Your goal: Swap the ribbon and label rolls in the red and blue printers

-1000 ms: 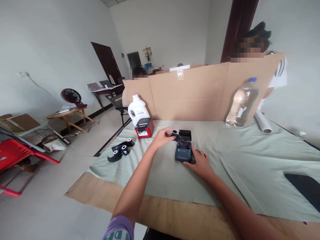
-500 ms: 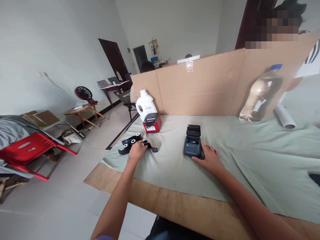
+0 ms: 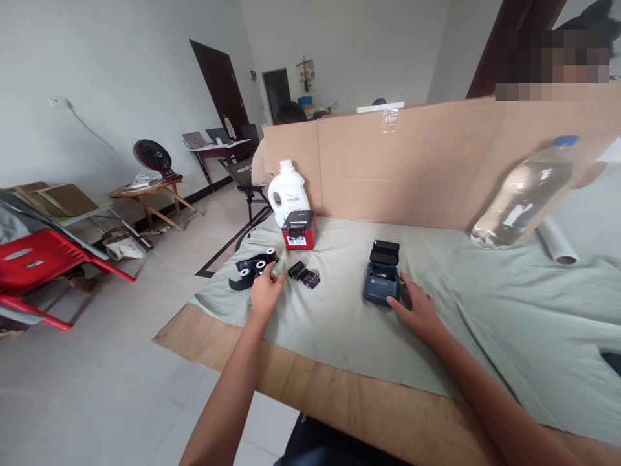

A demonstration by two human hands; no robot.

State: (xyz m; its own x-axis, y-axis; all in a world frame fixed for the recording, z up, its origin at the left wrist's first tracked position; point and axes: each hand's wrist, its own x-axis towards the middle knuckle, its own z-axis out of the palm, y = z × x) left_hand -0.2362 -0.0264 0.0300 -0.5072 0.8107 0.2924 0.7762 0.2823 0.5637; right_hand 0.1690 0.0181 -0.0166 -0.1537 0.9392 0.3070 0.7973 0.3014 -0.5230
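Observation:
My left hand is at the near edge of a group of small black rolls with white cores, its fingers apart and holding nothing that I can see. Just right of it, a single black roll with a loose strip lies on the cloth. My right hand rests with spread fingers against the right side of a dark blue portable printer, whose black lid stands raised. Behind the rolls stands a red and black box-shaped device.
A white jug stands behind the red device. A cardboard panel borders the back of the green cloth. At the right are a large clear bottle with a blue cap and a white tube. A person is behind the panel.
My left hand has let go of the roll with the strip, which now lies apart from the others. My right hand remains at the printer. The camera view has shifted slightly.

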